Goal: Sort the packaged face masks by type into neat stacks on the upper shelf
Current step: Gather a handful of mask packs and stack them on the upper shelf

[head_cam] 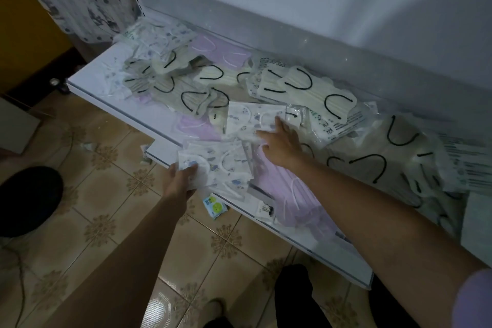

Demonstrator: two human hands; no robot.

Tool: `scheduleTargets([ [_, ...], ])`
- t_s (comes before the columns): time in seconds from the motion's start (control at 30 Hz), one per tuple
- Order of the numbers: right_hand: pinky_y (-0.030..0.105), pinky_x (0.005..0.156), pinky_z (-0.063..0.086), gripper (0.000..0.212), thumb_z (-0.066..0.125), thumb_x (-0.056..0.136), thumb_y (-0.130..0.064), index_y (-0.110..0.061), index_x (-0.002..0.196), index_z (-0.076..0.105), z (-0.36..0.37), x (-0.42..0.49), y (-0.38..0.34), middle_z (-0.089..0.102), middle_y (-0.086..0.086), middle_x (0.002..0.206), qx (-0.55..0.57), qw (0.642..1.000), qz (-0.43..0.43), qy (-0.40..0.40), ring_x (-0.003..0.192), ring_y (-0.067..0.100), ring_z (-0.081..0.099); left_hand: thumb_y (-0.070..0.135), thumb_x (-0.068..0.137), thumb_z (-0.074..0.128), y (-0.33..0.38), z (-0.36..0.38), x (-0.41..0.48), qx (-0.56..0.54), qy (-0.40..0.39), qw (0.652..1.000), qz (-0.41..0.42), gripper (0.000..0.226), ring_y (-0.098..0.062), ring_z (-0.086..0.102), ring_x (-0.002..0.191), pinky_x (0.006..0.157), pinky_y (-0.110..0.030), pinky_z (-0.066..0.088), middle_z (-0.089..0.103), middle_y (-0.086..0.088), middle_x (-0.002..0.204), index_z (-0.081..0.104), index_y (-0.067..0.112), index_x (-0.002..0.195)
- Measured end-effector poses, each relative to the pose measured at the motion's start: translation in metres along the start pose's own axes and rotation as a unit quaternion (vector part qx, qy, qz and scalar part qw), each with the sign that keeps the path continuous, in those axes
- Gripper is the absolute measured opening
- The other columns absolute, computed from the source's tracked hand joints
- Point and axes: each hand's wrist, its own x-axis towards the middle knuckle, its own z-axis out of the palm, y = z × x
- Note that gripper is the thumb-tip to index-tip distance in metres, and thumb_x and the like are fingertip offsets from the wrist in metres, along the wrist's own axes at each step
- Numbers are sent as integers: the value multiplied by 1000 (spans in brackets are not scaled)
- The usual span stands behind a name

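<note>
Gathering one mask type. The left hand (181, 181) grips a fanned stack of cartoon-print mask packs (215, 165) at the front edge of the white shelf (149, 117), thumb on top. The right hand (279, 144) lies flat, fingers straight, on a loose cartoon-print pack (250, 120) further back. That pack is best slid toward the held stack, squared edge to edge, and kept clear of the lilac masks (300, 194) underneath and the cream masks (306, 88) with black ear loops beside it. The slippery film wrappers favour a firm pinch. Dark printed lines show on the cream wrappers, apparently product text, too small to read. A small packet (214, 205) with green and yellow circles lies on the floor, its brand illegible.
</note>
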Motion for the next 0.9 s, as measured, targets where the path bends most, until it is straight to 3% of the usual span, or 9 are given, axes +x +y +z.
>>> scheduleTargets([
  [0.1,56,114,9,56,43,94,-16,-31,146,28,3,2,-5,-2,10,158,-32,999,9,-20,145,26,1,9,85,61,1,-6,1,15,10,1000,9,29,-18,55,82,64,-27,46,56,-7,105,54,21,111],
  [0.27,61,113,6,64,48,90,-10,-14,148,21,-10,0,-11,11,2,157,-83,992,-22,87,145,19,7,11,86,62,-1,-3,-1,22,17,1000,5,35,-22,54,89,66,-27,45,55,-7,104,53,18,119],
  [0.47,43,106,34,50,47,83,-4,-5,133,48,-36,-7,-26,45,13,139,140,953,-121,239,129,28,42,18,90,58,-3,1,-1,55,-6,998,18,32,-20,53,86,61,-27,44,52,-12,114,49,14,120],
  [0.53,38,100,41,46,48,82,-4,-8,126,57,-35,-17,-33,52,12,133,152,955,-156,199,121,29,51,29,93,54,-2,2,-2,43,6,999,3,29,-24,53,98,68,-30,46,52,-14,122,48,16,118],
  [0.6,32,100,39,46,49,84,-4,-15,128,57,-24,-29,-39,53,9,134,118,971,-187,90,122,25,50,46,93,46,0,4,-4,4,11,999,-36,44,-27,52,105,79,-35,45,52,-11,118,47,16,124],
  [0.67,35,101,37,55,48,88,-6,-27,139,45,-5,-40,-44,45,7,142,-3,973,-230,-31,128,24,44,58,90,42,2,5,-4,-29,0,998,-60,53,-27,53,103,84,-37,43,52,-9,113,46,17,123],
  [0.73,38,102,34,62,46,91,-8,-36,144,32,14,-46,-43,30,5,151,-105,962,-235,-93,136,25,33,50,89,52,3,7,-4,1,-12,999,-42,44,-29,54,102,77,-36,46,53,-14,114,47,15,115],
  [0.8,37,106,30,65,47,89,-7,-35,145,30,24,-52,-44,22,5,155,-75,976,-193,-71,140,25,26,25,90,60,3,3,-3,52,-24,998,17,30,-30,52,98,64,-32,46,51,-23,122,46,8,109],
  [0.9,38,105,35,72,58,87,-18,-25,149,22,15,-65,-56,30,11,147,81,994,-51,50,133,31,34,15,89,62,10,-13,-10,63,-68,994,56,41,-29,52,94,59,-30,44,50,-21,126,45,7,126],
])
